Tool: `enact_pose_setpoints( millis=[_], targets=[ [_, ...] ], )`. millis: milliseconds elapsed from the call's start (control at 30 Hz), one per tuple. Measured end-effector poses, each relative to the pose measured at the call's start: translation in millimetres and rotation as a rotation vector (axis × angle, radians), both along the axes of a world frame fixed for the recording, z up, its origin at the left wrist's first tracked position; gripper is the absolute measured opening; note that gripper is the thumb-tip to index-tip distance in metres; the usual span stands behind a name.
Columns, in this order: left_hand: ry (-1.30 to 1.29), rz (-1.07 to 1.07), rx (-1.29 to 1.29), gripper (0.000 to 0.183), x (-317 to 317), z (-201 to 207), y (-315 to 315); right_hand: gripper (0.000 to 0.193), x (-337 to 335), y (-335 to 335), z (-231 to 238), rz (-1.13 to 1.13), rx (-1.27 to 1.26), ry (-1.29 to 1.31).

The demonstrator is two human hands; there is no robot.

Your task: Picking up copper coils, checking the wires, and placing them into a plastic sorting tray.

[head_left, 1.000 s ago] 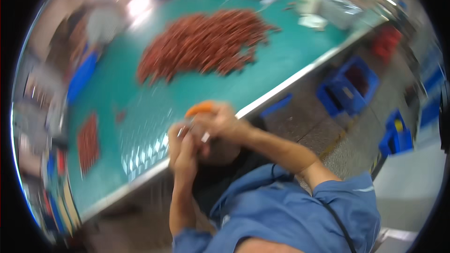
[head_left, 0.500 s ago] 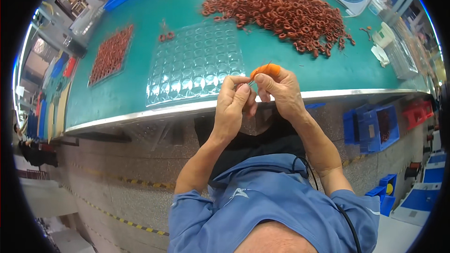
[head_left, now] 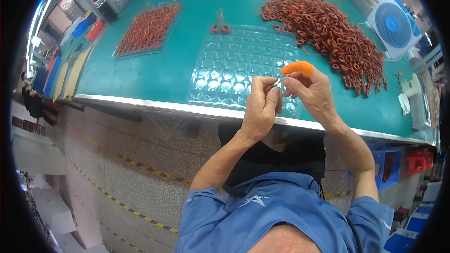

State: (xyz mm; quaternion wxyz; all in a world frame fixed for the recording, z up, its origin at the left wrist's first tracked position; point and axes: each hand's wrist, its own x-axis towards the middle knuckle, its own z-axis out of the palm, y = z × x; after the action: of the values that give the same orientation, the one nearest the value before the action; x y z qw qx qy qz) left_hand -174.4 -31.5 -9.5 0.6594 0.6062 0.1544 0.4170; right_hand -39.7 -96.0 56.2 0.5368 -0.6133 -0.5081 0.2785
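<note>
Over the table's front edge, my left hand (head_left: 257, 112) pinches a small reddish-brown wire-wound ring coil (head_left: 269, 88) between thumb and fingers, mostly covered by them. Close beside it, my right hand (head_left: 316, 97) wears an orange finger cot (head_left: 298, 68) on one finger. Its thumb and finger close on thin silvery strands (head_left: 278, 81) at the coil; whether these are wire leads or a fine tool is unclear. Beneath and beyond both hands lies a clear plastic tray (head_left: 225, 51) with round pockets. Two ring coils with upright leads (head_left: 220, 29) sit at its far left corner.
A large heap of ring coils (head_left: 337, 47) spreads over the green table (head_left: 187, 70) at the right. Farther left stands a tray packed with coils (head_left: 147, 29). A blue fan (head_left: 393, 24) is at the far right, with blue and red bins (head_left: 417, 162) below the table edge.
The view has swung left, so the table and trays appear farther right. My hands stay together at the coil, and the orange-covered finger has lifted and straightened somewhat.
</note>
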Motion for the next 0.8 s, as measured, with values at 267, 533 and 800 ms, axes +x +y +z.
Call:
enact_pose_setpoints(
  millis=[267,533,800],
  targets=[
    [0.067,0.292,0.126,0.041,-8,-19,23,0.014,3,80,15,0.059,-0.022,-0.223],
    [0.194,0.336,0.251,0.04,3,-20,16,0.02,61,246,-37,-0.101,0.084,-0.501],
    [0.216,0.372,0.313,0.021,-4,-18,21,0.03,121,248,-8,-0.033,0.035,-0.979]
  ],
)
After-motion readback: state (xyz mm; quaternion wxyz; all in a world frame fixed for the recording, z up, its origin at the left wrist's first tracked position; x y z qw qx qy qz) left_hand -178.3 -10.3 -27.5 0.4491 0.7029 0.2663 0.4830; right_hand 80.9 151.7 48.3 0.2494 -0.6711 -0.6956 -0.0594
